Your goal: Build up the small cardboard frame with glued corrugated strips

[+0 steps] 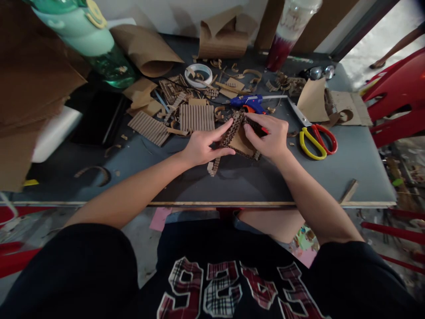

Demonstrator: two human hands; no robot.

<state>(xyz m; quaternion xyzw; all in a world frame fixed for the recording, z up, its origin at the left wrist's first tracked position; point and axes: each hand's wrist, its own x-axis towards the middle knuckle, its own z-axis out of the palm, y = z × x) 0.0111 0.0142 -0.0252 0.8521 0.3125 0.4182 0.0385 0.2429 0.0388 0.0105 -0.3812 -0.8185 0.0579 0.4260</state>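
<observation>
Between my two hands is a small cardboard box point(241, 142) with a flat brown base and walls of corrugated strip. My left hand point(203, 145) grips its left wall, thumb low and forefinger along the top. On the far right side, my right hand point(270, 134) pinches the wall between thumb and fingers. A narrow corrugated strip point(215, 167) hangs or lies by the box's near left corner. Just beyond the box lies a blue glue gun point(249, 103) with an orange trigger. Scissors point(314, 133) with one yellow and one red handle rest to the right of my right hand.
Corrugated squares point(197, 118) and cardboard scraps litter the table point(142, 177). A roll of white tape point(198, 75), a green water bottle point(109, 62) and a cup of red drink point(282, 44) stand behind. A black flat object point(101, 117) lies left. Red chairs point(398, 97) flank the table's right side.
</observation>
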